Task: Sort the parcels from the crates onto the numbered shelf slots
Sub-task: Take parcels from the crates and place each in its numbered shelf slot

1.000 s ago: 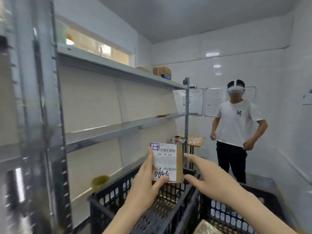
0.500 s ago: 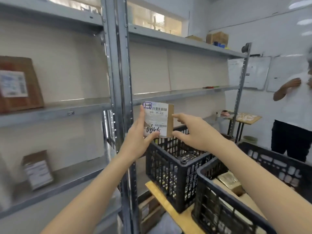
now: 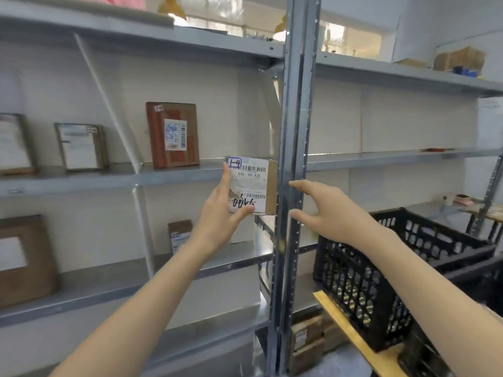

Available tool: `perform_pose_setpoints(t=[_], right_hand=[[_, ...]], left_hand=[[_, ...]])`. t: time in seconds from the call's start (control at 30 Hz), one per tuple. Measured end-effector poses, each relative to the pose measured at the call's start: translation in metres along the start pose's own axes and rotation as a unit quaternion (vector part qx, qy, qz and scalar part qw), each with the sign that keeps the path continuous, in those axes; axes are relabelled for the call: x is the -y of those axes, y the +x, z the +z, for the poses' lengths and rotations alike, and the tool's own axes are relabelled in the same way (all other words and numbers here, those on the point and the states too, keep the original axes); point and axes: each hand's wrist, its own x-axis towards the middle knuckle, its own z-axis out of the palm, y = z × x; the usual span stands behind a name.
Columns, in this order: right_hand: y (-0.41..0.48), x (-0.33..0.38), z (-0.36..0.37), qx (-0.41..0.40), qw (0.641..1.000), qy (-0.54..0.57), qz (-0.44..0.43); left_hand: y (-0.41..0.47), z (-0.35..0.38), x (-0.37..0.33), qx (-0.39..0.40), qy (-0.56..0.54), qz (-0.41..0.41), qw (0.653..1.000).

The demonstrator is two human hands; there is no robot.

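Upright brown parcel, label 1-4

Grey metal shelving with a red-brown parcel and two blurred, seemingly labelled parcels upright on the middle board, more below.

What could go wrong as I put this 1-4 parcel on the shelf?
1. Only the left hand pinches the 1-4 parcel; the right hand is open and off it, so it could slip.
2. The parcel's right edge sits right by the steel upright and could snag on it.
3. The tall brown parcel stands upright near the shelf's front edge; a nudge might topple it.
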Motion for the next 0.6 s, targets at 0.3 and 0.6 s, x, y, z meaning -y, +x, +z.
perform_pose_setpoints(t=[0.3,0.6], right_hand=[[0.018,0.078,0.041,0.002,1.000,0.021,0.020],[0.071,0.067,0.057,0.004,0.999,0.003,0.037]], left_hand=[[-0.011,-0.072,0.061,-0.009,0.014,0.023,1.000],[0.040,-0.065,0.084,0.000,0.023,0.047,0.999]])
